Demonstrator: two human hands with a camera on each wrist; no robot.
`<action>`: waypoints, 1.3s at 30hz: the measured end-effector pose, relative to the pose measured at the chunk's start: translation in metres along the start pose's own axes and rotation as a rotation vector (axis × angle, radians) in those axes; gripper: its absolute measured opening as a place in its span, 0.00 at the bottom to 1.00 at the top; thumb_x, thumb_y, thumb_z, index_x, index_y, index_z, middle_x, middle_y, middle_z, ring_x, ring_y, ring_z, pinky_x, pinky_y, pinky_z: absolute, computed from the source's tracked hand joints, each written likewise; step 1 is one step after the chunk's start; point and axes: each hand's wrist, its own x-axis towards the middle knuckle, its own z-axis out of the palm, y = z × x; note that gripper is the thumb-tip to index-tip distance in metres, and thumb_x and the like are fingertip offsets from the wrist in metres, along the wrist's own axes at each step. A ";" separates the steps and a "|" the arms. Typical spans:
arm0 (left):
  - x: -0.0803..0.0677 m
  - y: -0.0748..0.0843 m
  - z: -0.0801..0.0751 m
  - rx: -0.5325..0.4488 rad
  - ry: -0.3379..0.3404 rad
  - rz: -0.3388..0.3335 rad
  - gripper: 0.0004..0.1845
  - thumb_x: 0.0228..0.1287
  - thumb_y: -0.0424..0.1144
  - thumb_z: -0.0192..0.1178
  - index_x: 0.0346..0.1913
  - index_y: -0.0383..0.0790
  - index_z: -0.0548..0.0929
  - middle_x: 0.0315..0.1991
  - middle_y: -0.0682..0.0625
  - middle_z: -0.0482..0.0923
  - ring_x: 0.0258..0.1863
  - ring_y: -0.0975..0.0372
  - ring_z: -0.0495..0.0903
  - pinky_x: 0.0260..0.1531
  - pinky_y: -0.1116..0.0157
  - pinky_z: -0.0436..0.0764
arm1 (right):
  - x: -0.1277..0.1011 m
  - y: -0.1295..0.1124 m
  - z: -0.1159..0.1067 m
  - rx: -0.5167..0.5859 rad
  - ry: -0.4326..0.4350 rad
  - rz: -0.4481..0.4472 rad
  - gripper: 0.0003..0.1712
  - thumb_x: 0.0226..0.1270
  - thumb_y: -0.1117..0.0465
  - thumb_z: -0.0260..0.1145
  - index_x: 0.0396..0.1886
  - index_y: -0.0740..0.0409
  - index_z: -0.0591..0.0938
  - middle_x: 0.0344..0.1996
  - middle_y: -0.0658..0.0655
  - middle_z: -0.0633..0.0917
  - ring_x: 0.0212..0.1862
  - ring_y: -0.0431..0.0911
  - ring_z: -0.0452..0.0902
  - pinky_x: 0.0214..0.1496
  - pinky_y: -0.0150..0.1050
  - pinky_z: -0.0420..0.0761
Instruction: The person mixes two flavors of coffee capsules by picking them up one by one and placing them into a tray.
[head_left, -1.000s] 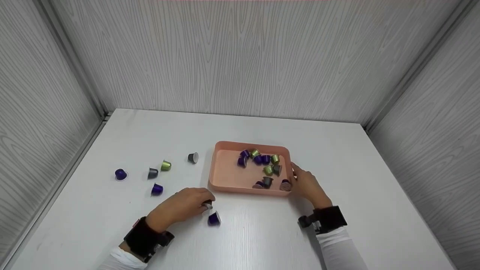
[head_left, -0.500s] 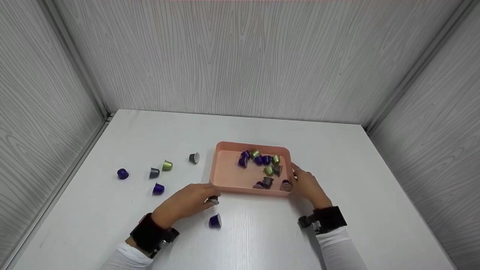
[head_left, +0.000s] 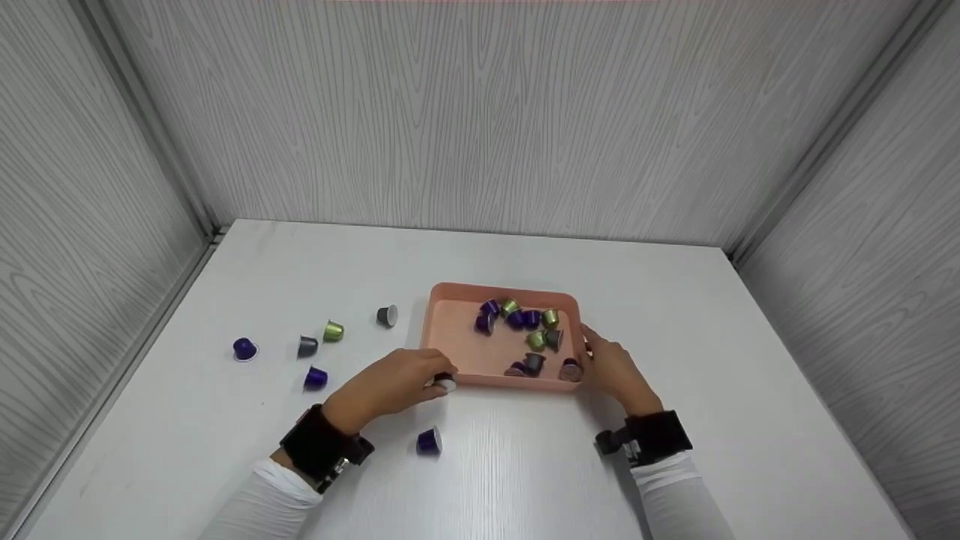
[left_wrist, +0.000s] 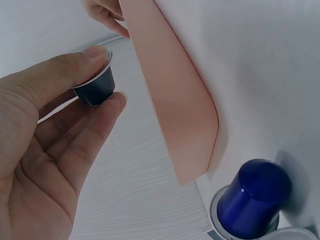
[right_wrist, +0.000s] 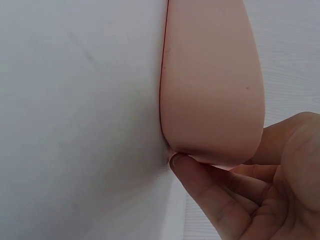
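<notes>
The left hand [head_left: 390, 386] is pinching a dark coffee capsule [left_wrist: 95, 87] between thumb and forefinger, rim exposed for release. The right hand [head_left: 613, 369], fingers relaxed, is bracing the pink tray [head_left: 450, 352] against sliding.

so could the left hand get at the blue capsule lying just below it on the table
Probably not right now: the left hand pinches a dark capsule. The way to the blue capsule looks free, with bare table around it, but the fingers are occupied.
</notes>
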 end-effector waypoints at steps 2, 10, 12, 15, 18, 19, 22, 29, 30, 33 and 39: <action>0.004 0.000 0.000 -0.002 0.011 0.006 0.13 0.63 0.36 0.67 0.48 0.35 0.83 0.41 0.50 0.81 0.38 0.62 0.80 0.40 0.65 0.81 | 0.000 0.000 0.001 0.000 -0.002 0.008 0.30 0.74 0.63 0.54 0.73 0.66 0.63 0.47 0.66 0.84 0.37 0.51 0.80 0.38 0.48 0.78; 0.019 0.000 -0.008 -0.032 0.007 0.010 0.14 0.64 0.37 0.65 0.50 0.36 0.82 0.43 0.48 0.81 0.41 0.60 0.81 0.43 0.62 0.81 | 0.002 -0.001 0.001 0.017 -0.008 0.037 0.30 0.73 0.62 0.55 0.73 0.64 0.64 0.48 0.65 0.84 0.39 0.51 0.80 0.40 0.48 0.78; 0.023 -0.001 -0.010 -0.027 -0.004 0.011 0.13 0.65 0.37 0.65 0.50 0.36 0.83 0.43 0.48 0.81 0.41 0.60 0.81 0.43 0.62 0.81 | 0.002 -0.001 0.001 0.017 -0.009 0.036 0.30 0.74 0.62 0.55 0.73 0.64 0.64 0.48 0.64 0.84 0.39 0.50 0.79 0.40 0.48 0.78; 0.031 -0.003 -0.012 -0.028 -0.024 0.007 0.12 0.66 0.38 0.63 0.49 0.36 0.83 0.43 0.48 0.82 0.41 0.60 0.80 0.43 0.61 0.81 | 0.002 0.000 0.001 0.012 -0.012 0.039 0.30 0.74 0.62 0.55 0.73 0.63 0.64 0.48 0.65 0.84 0.40 0.51 0.79 0.40 0.49 0.78; 0.039 -0.005 -0.013 -0.042 -0.029 -0.009 0.14 0.66 0.38 0.63 0.51 0.36 0.83 0.44 0.48 0.82 0.42 0.59 0.81 0.44 0.61 0.81 | 0.002 0.001 0.001 0.005 -0.014 0.041 0.30 0.74 0.62 0.55 0.73 0.64 0.63 0.49 0.65 0.83 0.40 0.52 0.80 0.41 0.49 0.78; 0.042 -0.006 -0.013 -0.046 -0.027 -0.016 0.14 0.66 0.38 0.63 0.52 0.36 0.83 0.45 0.48 0.82 0.42 0.59 0.81 0.44 0.61 0.81 | 0.002 0.001 0.001 0.005 -0.012 0.041 0.30 0.74 0.62 0.55 0.73 0.64 0.63 0.49 0.65 0.83 0.40 0.52 0.80 0.41 0.49 0.78; 0.050 -0.009 -0.014 -0.054 -0.021 -0.037 0.15 0.66 0.39 0.63 0.53 0.37 0.83 0.45 0.48 0.83 0.42 0.59 0.81 0.44 0.61 0.80 | 0.002 0.001 0.001 0.004 0.001 0.027 0.30 0.73 0.63 0.55 0.73 0.65 0.64 0.48 0.65 0.84 0.38 0.51 0.80 0.40 0.50 0.78; 0.069 -0.016 -0.017 -0.096 -0.001 -0.072 0.12 0.66 0.37 0.64 0.50 0.37 0.83 0.43 0.50 0.83 0.43 0.59 0.80 0.46 0.60 0.79 | 0.002 0.002 0.002 -0.008 0.011 -0.014 0.30 0.73 0.64 0.56 0.71 0.68 0.65 0.41 0.63 0.85 0.32 0.48 0.77 0.35 0.47 0.77; 0.071 -0.017 -0.017 -0.103 0.008 -0.077 0.12 0.65 0.37 0.64 0.49 0.37 0.83 0.42 0.50 0.82 0.41 0.60 0.80 0.44 0.60 0.80 | 0.002 0.002 0.001 -0.005 0.012 -0.011 0.30 0.73 0.63 0.56 0.71 0.67 0.65 0.41 0.63 0.85 0.31 0.48 0.76 0.34 0.47 0.76; 0.079 -0.021 -0.017 -0.121 0.025 -0.087 0.16 0.64 0.36 0.65 0.54 0.44 0.82 0.40 0.53 0.81 0.36 0.62 0.77 0.39 0.62 0.79 | 0.002 0.001 0.001 -0.003 0.009 -0.001 0.30 0.73 0.63 0.56 0.72 0.65 0.65 0.39 0.61 0.85 0.29 0.46 0.73 0.33 0.45 0.75; 0.094 -0.031 -0.017 -0.138 0.043 -0.152 0.24 0.64 0.35 0.65 0.63 0.46 0.78 0.49 0.50 0.82 0.45 0.59 0.79 0.49 0.60 0.78 | 0.004 0.001 0.002 0.002 -0.003 0.027 0.30 0.73 0.62 0.55 0.72 0.64 0.65 0.41 0.60 0.84 0.30 0.46 0.73 0.33 0.44 0.74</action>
